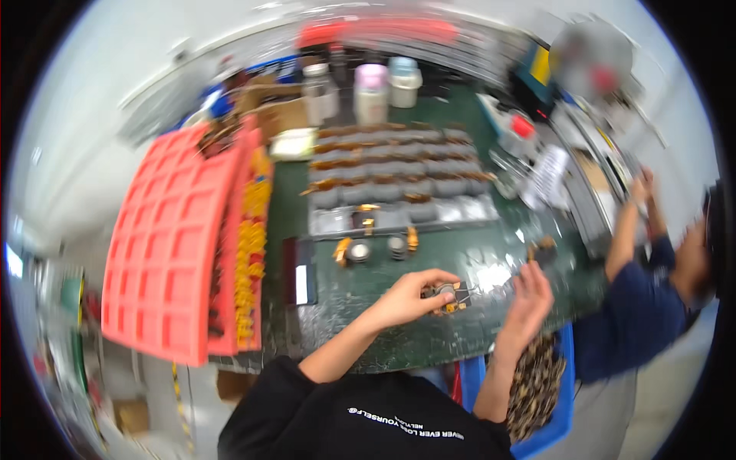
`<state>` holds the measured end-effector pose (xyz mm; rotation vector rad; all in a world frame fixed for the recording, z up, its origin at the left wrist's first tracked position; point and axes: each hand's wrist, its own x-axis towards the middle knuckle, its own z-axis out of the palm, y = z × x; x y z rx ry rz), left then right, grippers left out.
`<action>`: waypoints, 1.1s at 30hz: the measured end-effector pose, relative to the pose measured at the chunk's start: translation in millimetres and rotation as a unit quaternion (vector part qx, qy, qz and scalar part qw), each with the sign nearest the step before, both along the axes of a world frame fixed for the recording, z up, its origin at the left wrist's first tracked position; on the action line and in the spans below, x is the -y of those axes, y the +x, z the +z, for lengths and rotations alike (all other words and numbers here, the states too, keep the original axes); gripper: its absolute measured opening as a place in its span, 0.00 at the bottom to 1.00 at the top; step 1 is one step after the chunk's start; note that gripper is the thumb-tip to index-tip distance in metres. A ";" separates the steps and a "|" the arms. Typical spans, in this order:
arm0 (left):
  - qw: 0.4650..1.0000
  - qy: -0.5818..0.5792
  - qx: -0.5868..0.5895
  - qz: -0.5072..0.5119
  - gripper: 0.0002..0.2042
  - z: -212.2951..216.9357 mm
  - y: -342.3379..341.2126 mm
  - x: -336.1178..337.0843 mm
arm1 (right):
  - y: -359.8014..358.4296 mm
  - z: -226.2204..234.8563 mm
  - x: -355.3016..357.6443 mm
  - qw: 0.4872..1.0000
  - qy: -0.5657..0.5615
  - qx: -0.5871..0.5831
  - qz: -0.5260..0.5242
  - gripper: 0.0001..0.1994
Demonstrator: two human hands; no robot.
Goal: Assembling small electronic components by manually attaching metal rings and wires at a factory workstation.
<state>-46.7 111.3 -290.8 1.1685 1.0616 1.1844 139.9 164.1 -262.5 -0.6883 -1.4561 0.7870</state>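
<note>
My left hand [414,297] is closed on a small grey round part with gold-orange flex strips [458,296], held low over the green table, thumb on top. To its right my right hand [529,303] is raised, its fingers blurred but apart, with nothing visible in it. Just beyond its fingertips is a small dark and orange piece [543,248]. Two loose round parts with orange strips, one on the left [357,251] and one on the right [398,246], stand in front of a clear tray [330,222] bearing rows of similar grey parts.
Pink moulded trays [157,245] stand tilted at the left beside yellow pieces [251,253]. Bottles [372,96] line the back. A dark slab with a white label [300,280] lies on the table [360,337]. Below right is a blue bin [563,414] of small parts. A co-worker [636,307] works at right.
</note>
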 end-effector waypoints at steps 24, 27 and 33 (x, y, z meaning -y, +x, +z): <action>0.545 -0.001 -0.793 0.271 0.08 160.8 -336.1 96.4 | -34.1 154.7 92.2 0.676 0.110 -0.331 0.649 0.18; 0.581 -0.016 -0.776 0.245 0.08 153.3 -339.8 87.2 | -32.5 159.7 78.6 0.636 0.170 -0.298 0.691 0.18; 0.586 -0.009 -0.767 0.262 0.10 155.1 -343.3 102.2 | -28.8 159.9 103.9 0.728 0.039 -0.337 0.596 0.21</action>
